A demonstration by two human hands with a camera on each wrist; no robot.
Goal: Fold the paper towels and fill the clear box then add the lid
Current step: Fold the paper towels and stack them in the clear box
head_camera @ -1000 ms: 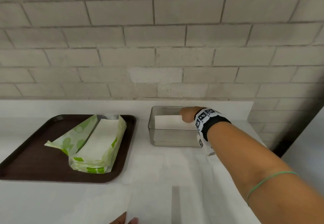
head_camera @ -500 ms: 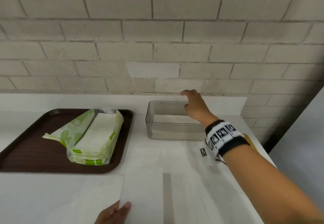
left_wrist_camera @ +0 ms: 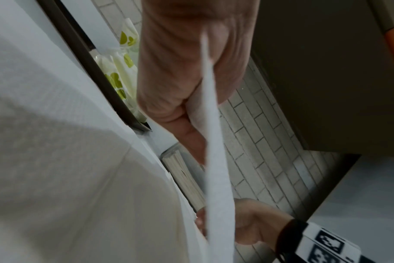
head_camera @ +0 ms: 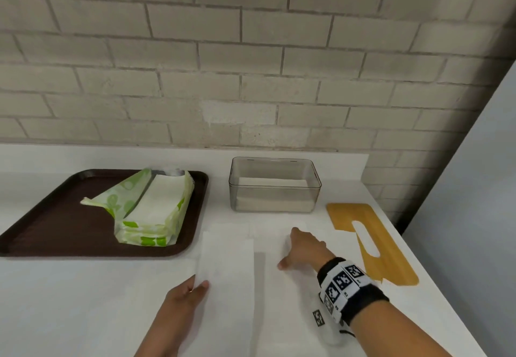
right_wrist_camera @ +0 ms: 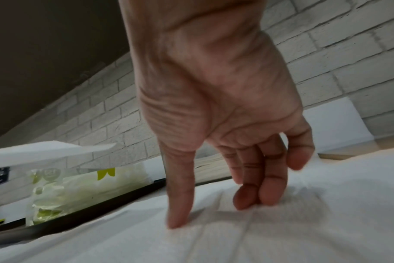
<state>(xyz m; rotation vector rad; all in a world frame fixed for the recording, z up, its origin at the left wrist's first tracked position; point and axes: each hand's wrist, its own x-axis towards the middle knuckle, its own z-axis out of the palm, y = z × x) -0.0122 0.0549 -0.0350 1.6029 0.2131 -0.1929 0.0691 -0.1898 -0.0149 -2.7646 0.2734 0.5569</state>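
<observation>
A white paper towel [head_camera: 282, 301] lies spread on the counter in front of me. My left hand [head_camera: 199, 284] pinches its left flap [head_camera: 226, 256] and holds it lifted; the left wrist view shows thumb and finger of that hand [left_wrist_camera: 200, 99] on the sheet's edge [left_wrist_camera: 216, 178]. With straight fingers, my right hand [head_camera: 290, 247] presses the flat part of the towel [right_wrist_camera: 281, 231]. Behind it stands the clear box [head_camera: 273, 206], with folded towels lying in the bottom. Right of the box lies the tan lid [head_camera: 391, 261] with a slot.
A dark brown tray [head_camera: 55, 234] at the left carries an opened green-and-white pack of paper towels [head_camera: 150, 211]. A brick wall runs along the back of the white counter [head_camera: 69, 301]. The counter's right edge is just past the lid.
My right hand has come out of the clear box and down onto the towel on the counter. The left hand has risen into view, lifting the towel's left flap.
</observation>
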